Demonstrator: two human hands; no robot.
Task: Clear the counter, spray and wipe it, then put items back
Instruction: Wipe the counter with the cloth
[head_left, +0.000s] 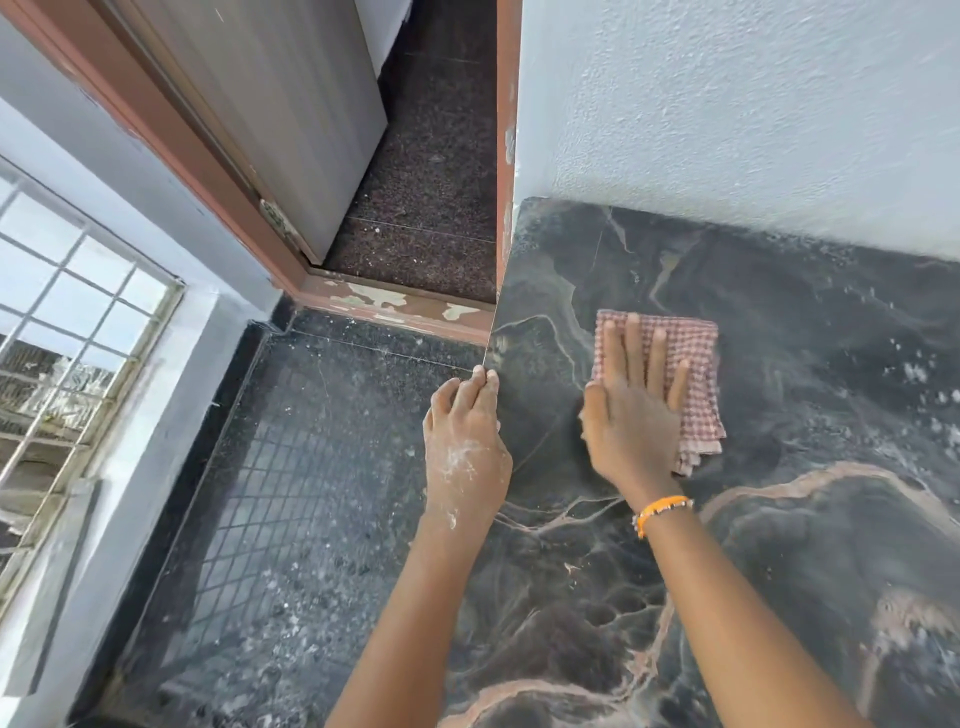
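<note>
The table (727, 519), a dark marbled stone slab set against the white wall (727, 104), is what we are cleaning, and we are in the wiping step. Our right hand (631, 410) lies flat with fingers spread, palm pressing a folded red-checked cloth (696, 364) onto the slab near its left end. Our left hand (465, 447), dusted with white powder, curls over the slab's left edge, fingers bent around it and holding nothing else. No items stand on the part of the table we see, so we judge the clearing done. White specks (930, 389) lie to the right of the cloth, so that stretch looks unwiped. Whether spraying has happened we cannot tell; no bottle is in view. Returning the items is left. Beyond the edge lie the speckled floor (311, 493), a doorway (415, 182) and a barred window (67, 312).
</note>
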